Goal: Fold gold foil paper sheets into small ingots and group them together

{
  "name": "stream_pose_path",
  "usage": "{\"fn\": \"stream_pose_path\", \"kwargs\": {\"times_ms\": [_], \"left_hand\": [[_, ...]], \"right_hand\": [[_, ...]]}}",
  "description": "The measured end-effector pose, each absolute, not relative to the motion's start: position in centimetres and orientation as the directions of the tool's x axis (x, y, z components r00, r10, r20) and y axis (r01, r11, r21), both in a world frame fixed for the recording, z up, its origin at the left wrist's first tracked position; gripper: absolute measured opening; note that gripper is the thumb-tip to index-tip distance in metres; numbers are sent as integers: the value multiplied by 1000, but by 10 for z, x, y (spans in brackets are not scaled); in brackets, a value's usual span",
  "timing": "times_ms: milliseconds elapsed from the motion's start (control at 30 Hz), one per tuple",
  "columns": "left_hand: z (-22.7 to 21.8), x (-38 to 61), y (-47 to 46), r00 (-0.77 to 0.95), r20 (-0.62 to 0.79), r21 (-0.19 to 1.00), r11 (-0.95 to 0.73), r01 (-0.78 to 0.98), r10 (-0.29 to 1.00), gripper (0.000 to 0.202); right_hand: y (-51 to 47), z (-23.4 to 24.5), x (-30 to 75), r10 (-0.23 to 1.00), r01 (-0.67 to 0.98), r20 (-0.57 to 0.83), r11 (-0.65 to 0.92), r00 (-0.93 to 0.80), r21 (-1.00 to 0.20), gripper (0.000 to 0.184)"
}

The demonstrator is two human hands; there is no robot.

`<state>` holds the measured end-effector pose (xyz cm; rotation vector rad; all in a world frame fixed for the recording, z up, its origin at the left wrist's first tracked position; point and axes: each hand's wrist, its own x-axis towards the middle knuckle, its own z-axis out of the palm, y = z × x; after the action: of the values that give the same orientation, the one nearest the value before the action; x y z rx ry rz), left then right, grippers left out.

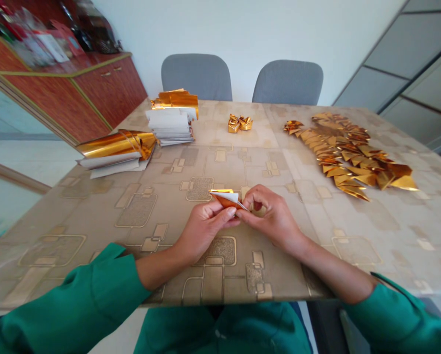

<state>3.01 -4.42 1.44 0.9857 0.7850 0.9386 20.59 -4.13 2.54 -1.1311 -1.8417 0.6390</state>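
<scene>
A small folded piece of gold foil paper (226, 197), with white backing showing, is held above the patterned tablecloth near the front middle of the table. My left hand (205, 227) pinches its lower left side between thumb and fingers. On the right, my right hand (270, 216) grips the paper's right corner between thumb and curled fingers. The paper's underside is hidden by my fingers. Farther back in the middle sit gold folded pieces (239, 123) shaped like little ingots.
At the left lie a rolled stack of gold foil sheets (117, 150) and another stack (172, 120) behind it. A long heap of folded gold pieces (342, 147) spreads across the right. Two grey chairs (196, 76) stand behind the table (242, 167); a wooden cabinet (98, 91) is far left.
</scene>
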Motion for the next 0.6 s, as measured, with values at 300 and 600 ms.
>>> {"fn": "stream_pose_path", "kwargs": {"times_ms": [300,600], "left_hand": [[10,33,-46,442,-135,919,279,-278,887,23],[11,34,-44,398,-139,871,303,-386,907,23]], "right_hand": [[-42,31,212,819,539,466,573,-336,-617,11],[-43,35,211,835,440,452,550,-314,-710,3]]}}
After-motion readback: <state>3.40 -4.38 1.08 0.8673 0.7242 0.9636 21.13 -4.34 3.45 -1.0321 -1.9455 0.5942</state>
